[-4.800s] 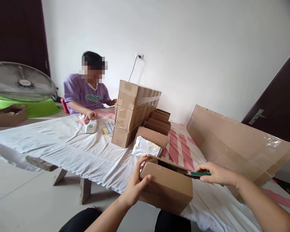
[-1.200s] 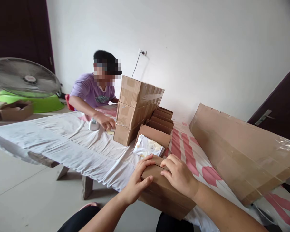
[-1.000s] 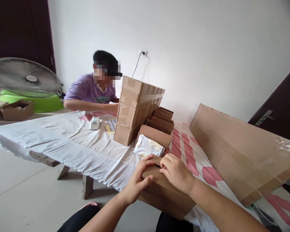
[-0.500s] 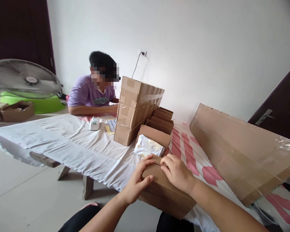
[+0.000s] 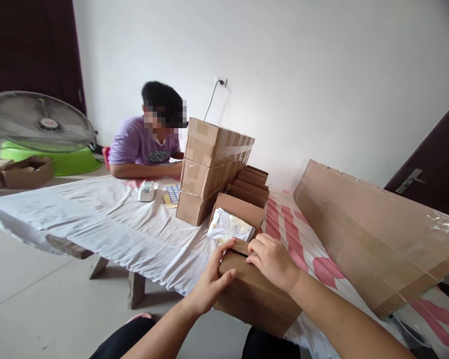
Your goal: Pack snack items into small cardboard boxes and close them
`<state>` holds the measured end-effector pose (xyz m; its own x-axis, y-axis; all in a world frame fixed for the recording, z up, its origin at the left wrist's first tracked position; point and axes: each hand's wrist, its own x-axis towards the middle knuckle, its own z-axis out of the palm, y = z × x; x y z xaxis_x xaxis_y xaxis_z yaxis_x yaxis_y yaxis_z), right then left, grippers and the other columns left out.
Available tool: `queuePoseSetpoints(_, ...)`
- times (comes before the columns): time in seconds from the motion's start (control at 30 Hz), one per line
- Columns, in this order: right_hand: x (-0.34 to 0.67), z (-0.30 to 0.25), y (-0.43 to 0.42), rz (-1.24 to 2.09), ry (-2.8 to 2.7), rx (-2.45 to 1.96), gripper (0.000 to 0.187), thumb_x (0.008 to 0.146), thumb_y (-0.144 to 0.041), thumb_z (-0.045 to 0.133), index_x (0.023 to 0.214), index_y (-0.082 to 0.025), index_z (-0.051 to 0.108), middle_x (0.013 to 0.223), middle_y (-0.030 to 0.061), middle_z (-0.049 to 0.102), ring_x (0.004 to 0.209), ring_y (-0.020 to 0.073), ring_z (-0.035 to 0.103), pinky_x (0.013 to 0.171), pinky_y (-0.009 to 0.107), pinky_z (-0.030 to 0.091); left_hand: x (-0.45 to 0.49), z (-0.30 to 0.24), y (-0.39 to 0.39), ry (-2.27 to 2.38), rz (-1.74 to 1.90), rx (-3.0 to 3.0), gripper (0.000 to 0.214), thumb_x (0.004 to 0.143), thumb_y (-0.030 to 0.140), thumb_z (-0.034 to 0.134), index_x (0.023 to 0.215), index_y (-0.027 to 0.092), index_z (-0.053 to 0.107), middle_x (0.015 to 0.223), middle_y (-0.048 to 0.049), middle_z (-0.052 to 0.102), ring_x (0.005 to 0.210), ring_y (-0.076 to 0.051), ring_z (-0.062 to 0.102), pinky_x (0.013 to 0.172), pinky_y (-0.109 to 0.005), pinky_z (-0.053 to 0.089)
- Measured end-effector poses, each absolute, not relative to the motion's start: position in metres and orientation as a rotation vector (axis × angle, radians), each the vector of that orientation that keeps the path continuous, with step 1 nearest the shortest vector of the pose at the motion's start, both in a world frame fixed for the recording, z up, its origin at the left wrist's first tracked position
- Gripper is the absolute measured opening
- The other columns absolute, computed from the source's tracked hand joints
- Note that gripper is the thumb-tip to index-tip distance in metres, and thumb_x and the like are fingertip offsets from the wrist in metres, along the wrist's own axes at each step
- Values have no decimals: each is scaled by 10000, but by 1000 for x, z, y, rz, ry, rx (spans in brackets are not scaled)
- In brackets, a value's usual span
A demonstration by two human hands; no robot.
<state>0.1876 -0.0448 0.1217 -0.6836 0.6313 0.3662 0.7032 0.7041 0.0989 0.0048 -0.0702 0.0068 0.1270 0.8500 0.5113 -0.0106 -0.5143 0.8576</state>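
Note:
A brown cardboard box (image 5: pixel 260 289) sits at the table's near edge, its top flaps nearly together with a dark slit between them. My left hand (image 5: pixel 211 276) grips its left side, the thumb over the front and the fingers along the top edge. Curled over the slit, my right hand (image 5: pixel 273 262) holds the edge of a top flap; its fingertips are partly hidden. Just beyond stands an open cardboard box (image 5: pixel 243 209) with a white printed packet (image 5: pixel 230 225) in it.
Taped boxes (image 5: pixel 202 149) form a stack behind, beside a row of open boxes. A large cardboard sheet (image 5: pixel 362 224) leans at the right. Across the table (image 5: pixel 78 219) sits a person in a purple shirt (image 5: pixel 134 144), near a small white device (image 5: pixel 145 191). A fan (image 5: pixel 47 124) stands left.
The slit between the box's top flaps has widened slightly under my right hand. Both hands stay on the box. The person opposite has shifted a little to the right.

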Motion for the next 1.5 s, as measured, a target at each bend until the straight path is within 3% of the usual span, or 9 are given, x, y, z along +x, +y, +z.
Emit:
queuePoseSetpoints(0.13,188,117,-50,-494,-2620,-1022,97,896,-168,637,813,-204,601,841,37,641,808,204,590,703,317,456,5,7,-70,827,1480,1653,557,905,477,554,1383,254,374,1544,-106,367,1457,-303,282,1199,-513,228)
queuePoseSetpoints(0.27,195,116,-57,-485,-2579,-1006,167,942,-129,506,832,-197,613,823,48,622,793,204,575,709,325,459,5,11,-75,815,1459,1672,588,896,486,568,1397,254,365,1553,-109,350,1467,-306,258,1206,-517,209)
queuePoseSetpoints(0.4,201,120,-63,-351,-2585,-962,158,927,-100,515,912,-197,639,870,48,623,826,196,572,735,318,463,5,14,-78,834,1439,1674,629,896,482,568,1431,252,330,1563,-112,329,1471,-311,247,1203,-519,217)
queuePoseSetpoints(0.67,195,118,-59,-819,-2687,-721,232,885,-46,489,721,-186,574,773,43,582,737,202,484,650,342,362,6,9,-73,874,1460,1712,673,893,510,556,1456,258,287,1555,-132,329,1458,-338,257,1184,-543,225)
queuePoseSetpoints(0.87,191,123,-49,-751,-2650,-785,139,845,-88,557,749,-185,585,799,44,586,773,209,511,694,342,386,4,4,-73,892,1566,1702,690,857,554,579,1439,273,336,1572,-126,300,1465,-359,220,1174,-560,206)
queuePoseSetpoints(1.0,195,124,-52,-466,-2605,-839,160,858,-61,538,772,-185,591,798,27,578,759,179,540,704,307,419,-2,9,-67,978,1749,1290,574,918,636,336,1305,234,476,1406,-136,495,1342,-314,428,1106,-524,325)
queuePoseSetpoints(1.07,198,124,-56,-372,-2629,-847,147,882,-73,536,824,-187,608,815,24,586,758,173,551,702,300,425,-7,13,-63,1079,1809,1055,590,898,675,303,1160,210,553,1267,-135,576,1227,-311,518,1034,-514,394)
queuePoseSetpoints(1.23,198,124,-57,-617,-2738,-725,214,917,-57,484,818,-192,617,775,30,584,738,198,535,667,326,383,-18,18,-58,1160,1854,905,526,886,660,336,960,205,589,1074,-100,625,1043,-279,590,902,-450,462)
queuePoseSetpoints(1.5,183,126,-48,-871,-2808,-695,216,858,-43,516,715,-199,558,735,31,561,677,207,500,636,336,342,-9,22,-65,1077,1861,997,424,834,612,509,879,205,618,919,-57,639,948,-244,578,850,-372,455)
